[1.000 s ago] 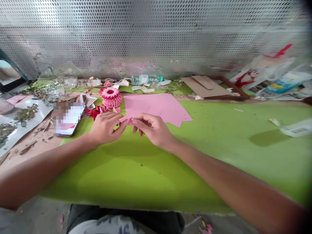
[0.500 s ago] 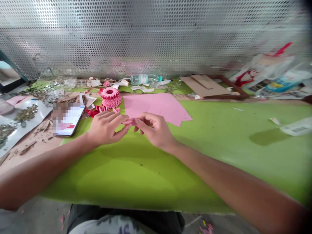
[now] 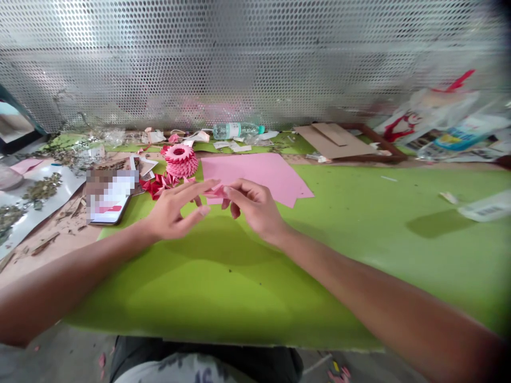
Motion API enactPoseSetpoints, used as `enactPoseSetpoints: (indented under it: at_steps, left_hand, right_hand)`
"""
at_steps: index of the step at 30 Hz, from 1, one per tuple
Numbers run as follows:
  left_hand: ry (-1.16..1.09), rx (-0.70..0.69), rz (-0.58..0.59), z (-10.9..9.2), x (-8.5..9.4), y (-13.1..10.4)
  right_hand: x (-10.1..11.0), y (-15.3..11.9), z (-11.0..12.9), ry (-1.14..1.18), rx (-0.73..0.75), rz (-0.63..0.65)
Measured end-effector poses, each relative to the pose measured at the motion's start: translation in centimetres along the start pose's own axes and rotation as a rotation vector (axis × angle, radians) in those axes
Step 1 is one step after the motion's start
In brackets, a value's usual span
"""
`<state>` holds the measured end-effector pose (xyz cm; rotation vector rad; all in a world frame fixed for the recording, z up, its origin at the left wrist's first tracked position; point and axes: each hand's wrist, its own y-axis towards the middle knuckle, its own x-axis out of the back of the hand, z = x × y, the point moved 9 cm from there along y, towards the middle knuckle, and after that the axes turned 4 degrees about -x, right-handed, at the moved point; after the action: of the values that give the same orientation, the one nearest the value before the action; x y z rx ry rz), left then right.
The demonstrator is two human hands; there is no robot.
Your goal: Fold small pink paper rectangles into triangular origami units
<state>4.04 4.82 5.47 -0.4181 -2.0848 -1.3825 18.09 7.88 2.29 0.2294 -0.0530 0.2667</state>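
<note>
A small folded pink paper piece [image 3: 214, 192] is pinched between the thumb and fingers of my right hand [image 3: 257, 207]. My left hand [image 3: 172, 213] is beside its left end, thumb and index finger spread apart, the index fingertip close to the paper's upper edge. Behind the hands lies a flat pink paper sheet [image 3: 255, 170]. Left of that sheet stands a ring-shaped stack of folded pink paper [image 3: 181, 161], with red and pink folded pieces [image 3: 155, 185] in front of it.
A phone [image 3: 114, 199] lies left of my left hand, near dried plant bits. At the back are a plastic bottle [image 3: 235, 130], cardboard [image 3: 339, 142] and, farther right, plastic bags [image 3: 431, 114]. The green table [image 3: 223, 298] ends at my lap.
My left thumb and index finger have opened and come off the pink piece, the thumb moving down and left. My right hand keeps its pinch.
</note>
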Motion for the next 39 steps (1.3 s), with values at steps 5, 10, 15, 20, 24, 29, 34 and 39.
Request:
enactPoseSetpoints:
  at_steps: [5,10,15,20,24,29,34,39]
  left_hand:
    - [-0.498,0.369,0.023,2.3,-1.6,0.0]
    - [-0.701,0.596,0.042,3.5,-3.2,-0.5]
    - [-0.669,0.745,0.218,3.8,-4.6,-1.5]
    - [-0.54,0.662,0.174,3.6,-3.6,-0.9]
    - [-0.448,0.642,0.119,3.9,-2.9,-0.8]
    - [-0.433,0.616,0.128,3.9,-2.9,-0.7]
    - [-0.367,0.607,0.17,3.7,-2.8,-0.7]
    - [-0.23,0.572,0.235,3.4,-2.8,-0.6]
  right_hand:
    - [-0.2,0.0,-0.2,-0.031,0.004,0.004]
    - [-0.6,-0.1,-0.1,-0.076,0.027,0.041]
    - [-0.4,-0.1,0.0,-0.127,0.063,0.044]
    - [-0.5,0.1,-0.3,-0.244,0.033,0.085]
    - [-1.1,0.2,-1.0,-0.252,-0.026,0.171]
    - [-1.5,0.1,-1.7,-0.242,-0.051,0.224]
    - [-1.5,0.1,-1.9,-0.294,-0.062,0.213]
    - [-1.6,0.0,-1.7,-0.349,-0.065,0.193]
